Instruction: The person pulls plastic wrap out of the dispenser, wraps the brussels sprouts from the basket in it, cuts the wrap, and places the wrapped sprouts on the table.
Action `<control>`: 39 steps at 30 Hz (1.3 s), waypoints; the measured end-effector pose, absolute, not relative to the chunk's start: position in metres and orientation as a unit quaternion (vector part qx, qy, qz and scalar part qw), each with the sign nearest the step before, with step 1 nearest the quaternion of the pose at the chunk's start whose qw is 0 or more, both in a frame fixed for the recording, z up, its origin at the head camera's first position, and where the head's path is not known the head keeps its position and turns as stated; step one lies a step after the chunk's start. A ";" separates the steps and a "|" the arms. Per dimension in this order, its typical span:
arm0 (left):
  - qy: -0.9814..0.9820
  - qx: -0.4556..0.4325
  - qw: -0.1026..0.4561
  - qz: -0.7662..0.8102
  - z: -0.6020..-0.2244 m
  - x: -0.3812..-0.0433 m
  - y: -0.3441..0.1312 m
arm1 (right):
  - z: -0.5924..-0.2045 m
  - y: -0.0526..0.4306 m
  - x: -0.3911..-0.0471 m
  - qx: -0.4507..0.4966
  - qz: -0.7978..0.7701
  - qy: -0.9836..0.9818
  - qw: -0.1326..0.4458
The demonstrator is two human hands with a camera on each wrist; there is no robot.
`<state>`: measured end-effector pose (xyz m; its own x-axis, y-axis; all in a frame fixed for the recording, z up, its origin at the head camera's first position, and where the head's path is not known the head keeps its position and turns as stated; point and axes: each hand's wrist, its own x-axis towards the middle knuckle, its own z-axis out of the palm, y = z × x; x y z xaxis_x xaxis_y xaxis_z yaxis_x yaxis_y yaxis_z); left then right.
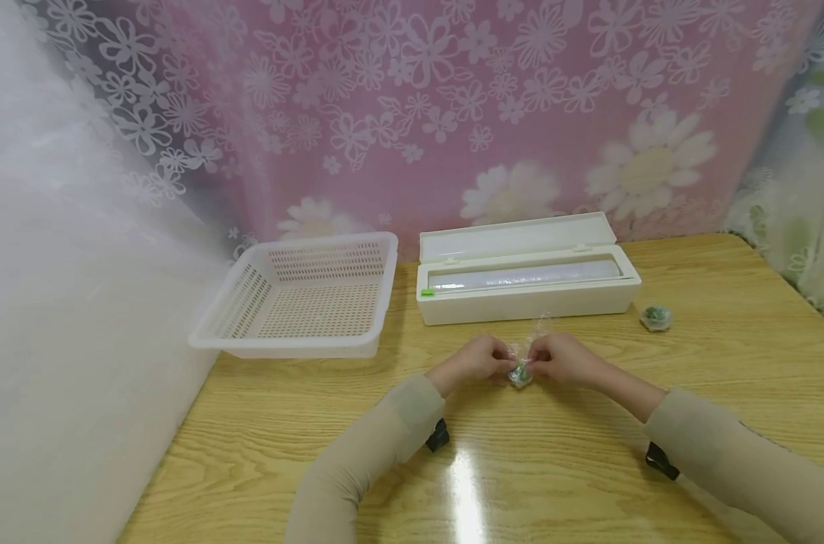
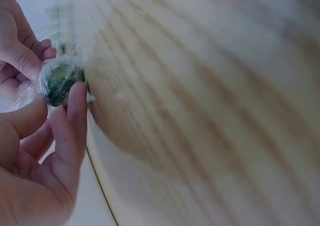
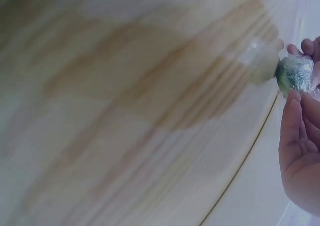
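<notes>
A small green piece wrapped in clear plastic film (image 1: 520, 375) sits low at the tabletop between both hands; the film blurs what it is. My left hand (image 1: 476, 358) pinches the bundle from the left with thumb and fingertips. From the other side my right hand (image 1: 565, 360) pinches the film, and a loose wisp of film (image 1: 543, 323) sticks up above it. In the left wrist view, the fingertips of my left hand (image 2: 45, 156) touch the wrapped green piece (image 2: 61, 81). The right wrist view shows my right hand (image 3: 302, 146) against the bundle (image 3: 295, 75).
Behind the hands stands a white cling film dispenser (image 1: 528, 306), lid raised, a roll (image 1: 528, 276) inside. A white perforated basket (image 1: 296, 346) stands at the left. Another film-wrapped green piece (image 1: 656, 318) lies on the wooden table (image 1: 738, 363) to the right. A floral curtain (image 1: 412, 113) hangs behind.
</notes>
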<state>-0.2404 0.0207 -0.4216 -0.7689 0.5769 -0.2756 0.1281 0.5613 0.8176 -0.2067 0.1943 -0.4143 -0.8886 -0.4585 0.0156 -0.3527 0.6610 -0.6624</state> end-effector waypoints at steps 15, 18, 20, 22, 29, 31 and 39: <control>0.857 0.219 0.231 0.405 -0.419 -0.242 0.018 | -0.410 0.196 -0.208 -0.218 -0.360 0.903 0.088; 0.854 0.222 0.236 0.408 -0.418 -0.241 0.018 | -0.414 0.196 -0.208 -0.220 -0.355 0.905 0.083; 0.851 0.223 0.240 0.410 -0.418 -0.240 0.018 | -0.417 0.197 -0.208 -0.220 -0.351 0.907 0.080; 0.850 0.226 0.242 0.409 -0.417 -0.239 0.018 | -0.419 0.197 -0.208 -0.221 -0.349 0.907 0.081; 0.852 0.234 0.235 0.405 -0.417 -0.238 0.019 | -0.421 0.198 -0.207 -0.210 -0.350 0.908 0.095; 0.851 0.232 0.233 0.409 -0.418 -0.238 0.020 | -0.420 0.198 -0.207 -0.210 -0.352 0.907 0.099; 0.841 0.201 0.248 0.437 -0.422 -0.242 0.022 | -0.418 0.201 -0.208 -0.216 -0.349 0.905 0.108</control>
